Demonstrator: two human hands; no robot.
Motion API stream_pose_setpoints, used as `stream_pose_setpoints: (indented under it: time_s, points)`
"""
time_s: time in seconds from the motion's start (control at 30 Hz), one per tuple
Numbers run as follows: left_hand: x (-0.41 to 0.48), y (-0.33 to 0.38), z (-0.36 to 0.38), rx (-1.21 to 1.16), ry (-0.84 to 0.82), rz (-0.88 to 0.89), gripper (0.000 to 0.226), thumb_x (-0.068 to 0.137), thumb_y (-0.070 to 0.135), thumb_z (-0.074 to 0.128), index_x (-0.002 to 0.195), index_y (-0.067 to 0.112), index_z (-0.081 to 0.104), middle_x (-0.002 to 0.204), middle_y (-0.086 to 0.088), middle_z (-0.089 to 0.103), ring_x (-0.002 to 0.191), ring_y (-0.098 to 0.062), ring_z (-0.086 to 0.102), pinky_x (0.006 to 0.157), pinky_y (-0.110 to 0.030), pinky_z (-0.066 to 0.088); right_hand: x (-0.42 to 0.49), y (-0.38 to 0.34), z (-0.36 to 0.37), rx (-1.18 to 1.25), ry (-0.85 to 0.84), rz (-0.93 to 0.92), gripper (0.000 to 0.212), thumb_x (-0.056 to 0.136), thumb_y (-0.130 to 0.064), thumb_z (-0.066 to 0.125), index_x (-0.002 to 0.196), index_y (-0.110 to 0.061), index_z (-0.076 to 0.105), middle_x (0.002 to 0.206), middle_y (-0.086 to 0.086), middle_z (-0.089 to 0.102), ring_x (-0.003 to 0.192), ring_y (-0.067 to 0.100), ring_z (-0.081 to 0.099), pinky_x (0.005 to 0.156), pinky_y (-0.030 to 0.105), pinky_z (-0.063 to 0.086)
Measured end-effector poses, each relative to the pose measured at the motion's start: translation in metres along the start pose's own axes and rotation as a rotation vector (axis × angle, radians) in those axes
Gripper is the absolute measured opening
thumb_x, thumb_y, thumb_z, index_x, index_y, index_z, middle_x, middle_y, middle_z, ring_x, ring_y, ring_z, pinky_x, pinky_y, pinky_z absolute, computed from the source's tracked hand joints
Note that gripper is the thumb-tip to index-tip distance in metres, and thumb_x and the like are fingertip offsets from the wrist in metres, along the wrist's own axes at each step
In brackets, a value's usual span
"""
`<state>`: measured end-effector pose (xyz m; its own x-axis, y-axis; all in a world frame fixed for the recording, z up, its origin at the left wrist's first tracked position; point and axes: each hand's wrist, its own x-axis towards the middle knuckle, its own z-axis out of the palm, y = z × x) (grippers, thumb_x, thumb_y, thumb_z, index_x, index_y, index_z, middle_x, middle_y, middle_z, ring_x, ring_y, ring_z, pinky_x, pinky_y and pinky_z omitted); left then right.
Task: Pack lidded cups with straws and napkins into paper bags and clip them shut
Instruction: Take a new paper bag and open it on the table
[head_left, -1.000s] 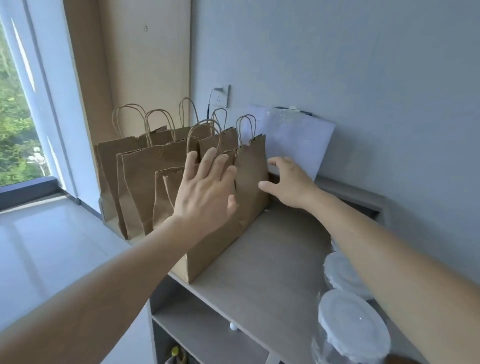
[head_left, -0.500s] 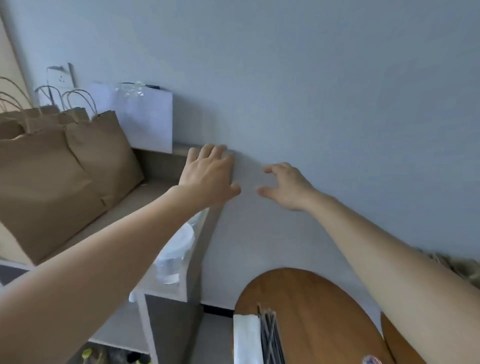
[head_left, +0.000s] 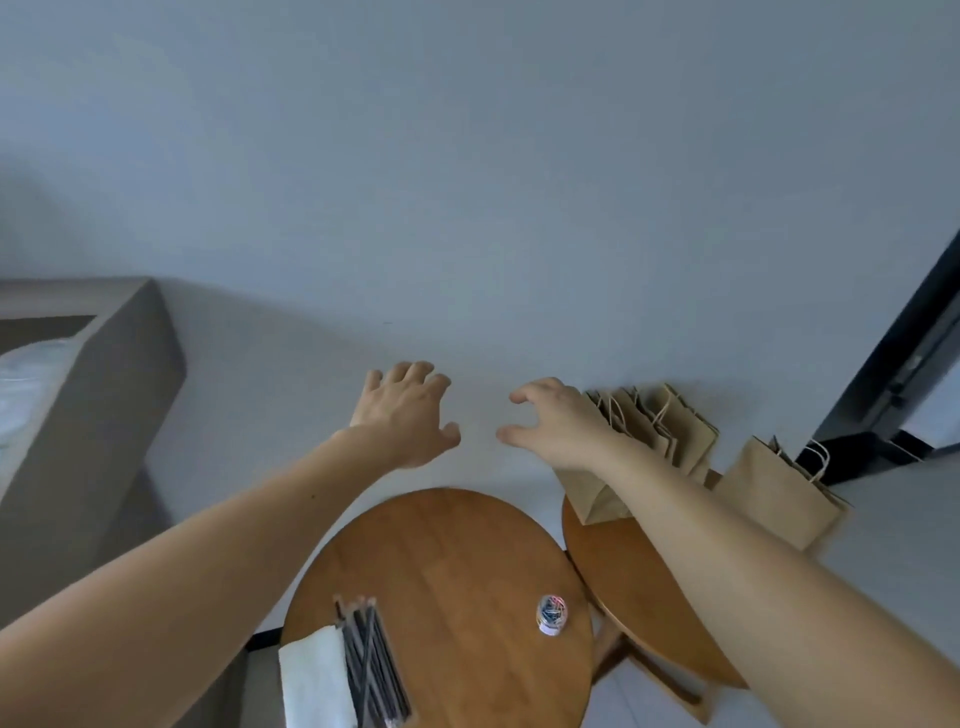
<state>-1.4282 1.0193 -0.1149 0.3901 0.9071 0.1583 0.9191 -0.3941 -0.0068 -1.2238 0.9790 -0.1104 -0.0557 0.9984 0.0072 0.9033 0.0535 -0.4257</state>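
Just behind the right hand (head_left: 550, 421), bags (head_left: 675, 431) stand on a side table (head_left: 623, 582), with one more bag (head_left: 774, 493) farther right. The right hand and the left hand (head_left: 405, 415) hang in the air, fingers loosely spread, holding nothing. Below them a round table (head_left: 457, 561) carries napkins (head_left: 317, 680), straws (head_left: 371, 654) and what may be a tub of clips (head_left: 551, 614).

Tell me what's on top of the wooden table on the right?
Brown paper bags lean against the wall at the table's back. The right arm crosses the tabletop, hiding whatever lies under it.
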Motion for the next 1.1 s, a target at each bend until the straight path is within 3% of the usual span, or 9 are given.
stream_pose_setpoints:
  time_s: [0.23,0.37,0.5,0.63,0.73,0.97,1.1]
  points:
    - [0.075,0.053,0.058,-0.11,-0.102,0.147,0.068,0.091,0.055,0.047,0.15,0.024,0.032,0.157,-0.002,0.028,0.145,-0.024,0.022,0.116,-0.045,0.023,0.011,0.089,0.009,0.051,-0.03,0.202,0.068,0.091,-0.051,0.059,0.147,-0.019,0.039,0.154,0.0,0.031,0.139,0.018,0.032,0.098,0.026,0.027]
    - [0.105,0.091,0.086,-0.178,-0.151,0.205,0.067,0.092,0.054,0.048,0.149,0.023,0.034,0.157,-0.002,0.03,0.145,-0.024,0.023,0.116,-0.045,0.023,0.01,0.14,0.01,0.03,-0.031,0.301,0.066,0.092,-0.05,0.058,0.147,-0.019,0.04,0.152,0.002,0.035,0.137,0.022,0.036,0.109,0.037,0.034]
    - [0.129,0.14,0.108,-0.217,-0.194,0.261,0.065,0.093,0.054,0.046,0.149,0.025,0.034,0.156,-0.001,0.031,0.145,-0.023,0.023,0.117,-0.044,0.021,0.007,0.198,0.004,0.039,0.004,0.381,0.056,0.09,-0.046,0.06,0.135,-0.013,0.052,0.137,0.005,0.048,0.116,0.022,0.053,0.096,0.041,0.047]
    - [0.162,0.196,0.129,-0.209,-0.215,0.268,0.063,0.093,0.053,0.048,0.149,0.027,0.034,0.156,0.001,0.031,0.145,-0.023,0.023,0.117,-0.043,0.021,0.005,0.278,-0.003,0.076,0.027,0.46,0.056,0.089,-0.045,0.061,0.131,-0.008,0.054,0.131,0.008,0.056,0.111,0.024,0.057,0.091,0.04,0.05]
    - [0.189,0.247,0.145,-0.194,-0.238,0.251,0.061,0.092,0.053,0.05,0.146,0.028,0.037,0.153,0.002,0.035,0.143,-0.023,0.027,0.116,-0.044,0.023,0.004,0.351,-0.01,0.093,0.066,0.511,0.05,0.088,-0.048,0.059,0.128,-0.019,0.055,0.127,-0.001,0.055,0.104,0.017,0.054,0.084,0.035,0.049]
    - [0.244,0.377,0.188,-0.176,-0.283,0.273,0.058,0.087,0.054,0.049,0.139,0.028,0.045,0.146,0.006,0.043,0.137,-0.02,0.035,0.112,-0.041,0.029,-0.006,0.524,-0.03,-0.13,0.076,0.708,0.038,0.09,-0.044,0.052,0.11,-0.011,0.056,0.117,0.009,0.056,0.109,0.028,0.051,0.081,0.037,0.045]
    - [0.264,0.421,0.213,-0.158,-0.31,0.271,0.057,0.089,0.055,0.048,0.14,0.029,0.044,0.146,0.006,0.044,0.137,-0.02,0.036,0.11,-0.042,0.032,-0.008,0.59,-0.036,-0.16,0.106,0.813,0.045,0.092,-0.041,0.053,0.121,-0.007,0.052,0.122,0.011,0.053,0.116,0.029,0.048,0.084,0.038,0.045]
